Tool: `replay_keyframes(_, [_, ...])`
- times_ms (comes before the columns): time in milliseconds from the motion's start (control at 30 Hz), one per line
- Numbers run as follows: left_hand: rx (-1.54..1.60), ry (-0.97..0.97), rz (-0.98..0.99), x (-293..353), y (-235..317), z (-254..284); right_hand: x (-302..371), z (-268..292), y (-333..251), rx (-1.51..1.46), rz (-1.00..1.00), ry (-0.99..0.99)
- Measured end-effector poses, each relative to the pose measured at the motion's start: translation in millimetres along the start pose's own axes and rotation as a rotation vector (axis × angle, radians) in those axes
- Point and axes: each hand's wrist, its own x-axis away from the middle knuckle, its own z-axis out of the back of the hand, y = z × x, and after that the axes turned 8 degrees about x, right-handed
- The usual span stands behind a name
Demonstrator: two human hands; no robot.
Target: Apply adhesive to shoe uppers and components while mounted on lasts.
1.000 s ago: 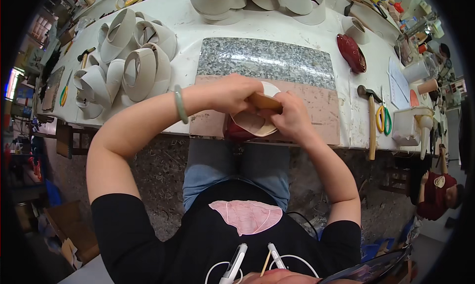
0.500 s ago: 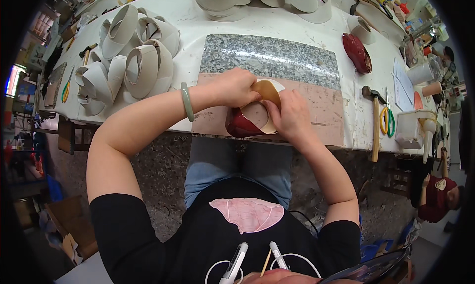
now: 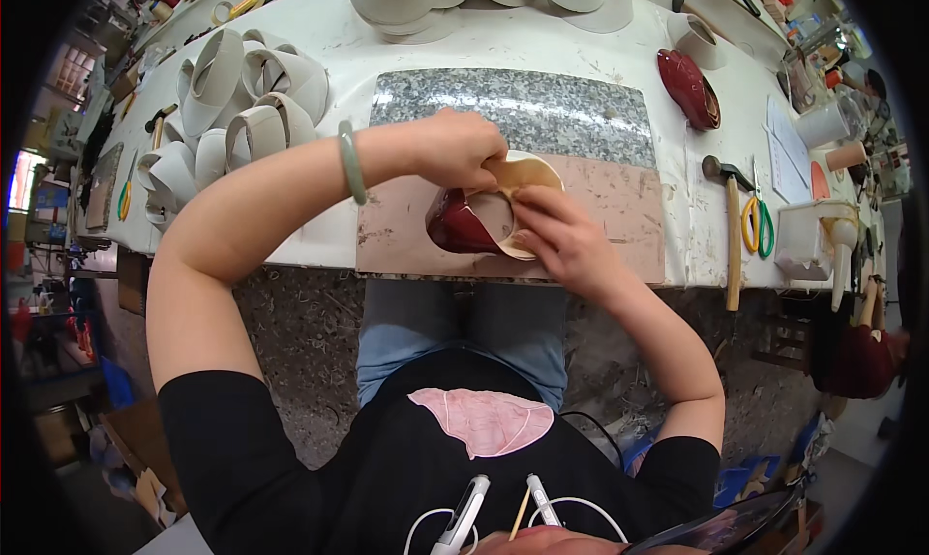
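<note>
A dark red shoe upper (image 3: 455, 224) with a cream lining (image 3: 527, 172) lies on a pinkish work board (image 3: 619, 202) by the table's near edge. My left hand (image 3: 460, 149) is closed on the far rim of the upper, its fingertips at the tan inner side. My right hand (image 3: 564, 236) pinches the lining edge from the right, thumb lower and fingers beside the left hand's fingertips. Through the round opening the board shows. The fingers partly cover the edge being gripped.
Behind the board lies a speckled stone slab (image 3: 513, 100). Pale shoe uppers are piled at left (image 3: 276, 86) and far back (image 3: 411, 3). At right are red uppers (image 3: 689, 90), a hammer (image 3: 733, 231), scissors (image 3: 758, 224) and a white container (image 3: 805, 240). A person (image 3: 861, 361) sits beyond.
My right hand has shifted from the upper's right rim to pinch the lining closer to my left fingertips. The cream lining now spreads wider to the right. The whole view has shifted slightly.
</note>
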Motion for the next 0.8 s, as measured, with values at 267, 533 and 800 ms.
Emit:
replay_keyframes(267, [0.084, 0.200, -0.114, 30, -3, -20, -56, -5, 31, 0.139, -0.080, -0.049])
replay_keyframes(533, [0.106, 0.244, 0.091, 29, -13, -12, -61, -12, 35, -0.042, -0.242, -0.109])
replay_keyframes(800, [0.213, 0.158, 0.333, 26, -7, -4, -75, -8, 31, 0.051, -0.316, -0.242])
